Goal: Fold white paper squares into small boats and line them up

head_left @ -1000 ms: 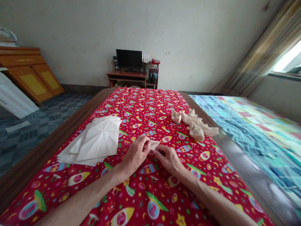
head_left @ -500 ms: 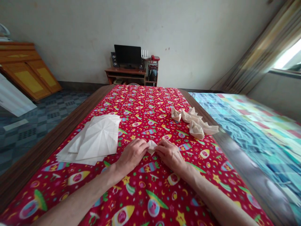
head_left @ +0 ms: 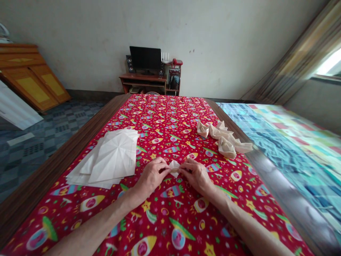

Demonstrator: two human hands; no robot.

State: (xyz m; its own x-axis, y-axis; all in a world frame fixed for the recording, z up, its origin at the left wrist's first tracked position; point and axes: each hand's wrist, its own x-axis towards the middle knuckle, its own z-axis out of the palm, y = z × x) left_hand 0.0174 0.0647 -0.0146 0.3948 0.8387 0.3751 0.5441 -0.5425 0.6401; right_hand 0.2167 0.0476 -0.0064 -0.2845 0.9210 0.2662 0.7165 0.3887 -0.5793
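Folded paper (head_left: 174,168) over red patterned cloth (head_left: 160,209) on a brown counter (head_left: 103,117); beyond the paper, a black monitor (head_left: 145,57); right of it, a bed (head_left: 269,142). Left hand (head_left: 153,174) and right hand (head_left: 195,174) pinch the paper's opposite sides between fingertips.

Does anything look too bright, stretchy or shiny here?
In the head view, the window is washed-out white; the curtain looks stretched and smeary, likely from a wide lens; pale glare shines on the dark table edge; in that same view, the folded paper shows little detail.
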